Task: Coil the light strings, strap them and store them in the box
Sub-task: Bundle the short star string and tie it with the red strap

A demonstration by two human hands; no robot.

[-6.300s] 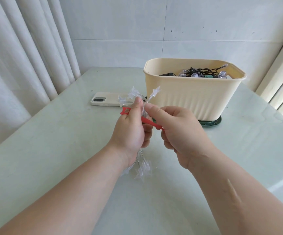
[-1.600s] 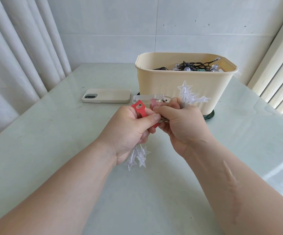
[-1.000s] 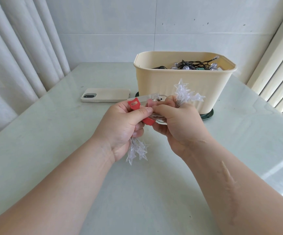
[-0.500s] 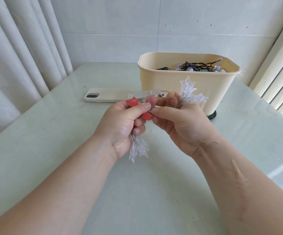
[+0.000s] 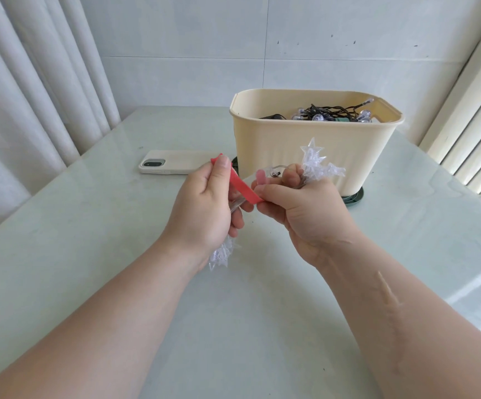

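A coil of clear star-shaped lights (image 5: 317,165) is bundled between my two hands above the table. My right hand (image 5: 302,208) grips the coil, with stars sticking up past its fingers. More stars (image 5: 222,254) hang below my left hand (image 5: 204,208). A red strap (image 5: 243,187) runs taut between the hands; my left thumb and fingers pinch its upper end, and its lower end meets my right thumb. The cream box (image 5: 314,151) stands behind the hands, with a dark-wired light string (image 5: 328,113) inside it.
A phone in a cream case (image 5: 175,162) lies face down left of the box. A dark green lid or mat (image 5: 354,197) pokes out under the box. White curtains hang on the left and blinds on the right. The table (image 5: 89,240) is pale glossy green.
My left hand has pulled the strap's end up and to the left, so the strap now stretches out straight between the hands. The coil stays in my right hand.
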